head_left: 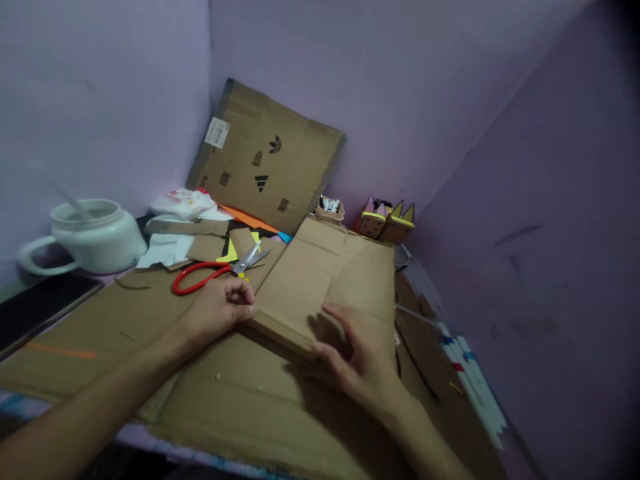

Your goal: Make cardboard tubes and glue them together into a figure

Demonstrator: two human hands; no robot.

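Note:
A folded piece of brown cardboard (305, 267) lies in front of me, its near edge bent into a narrow strip. My left hand (223, 308) is closed on its near left corner, with fingertips and thumb pinched together. Over the near right part, my right hand (363, 360) is open, thumb and forefinger apart. The thumb is by the near edge; whether it presses on the card cannot be told. Just beyond my left hand rest red-handled scissors (220, 268) with their blades apart, pointing away to the right.
A larger cardboard sheet (210, 400) covers the tabletop. At left are a white mug (100, 237) and a dark phone (45, 310). Paper scraps (167, 250) lie behind the scissors. A printed box (265, 153) leans on the wall, with decorated holders (373, 223) nearby. White markers (473, 383) lie at right.

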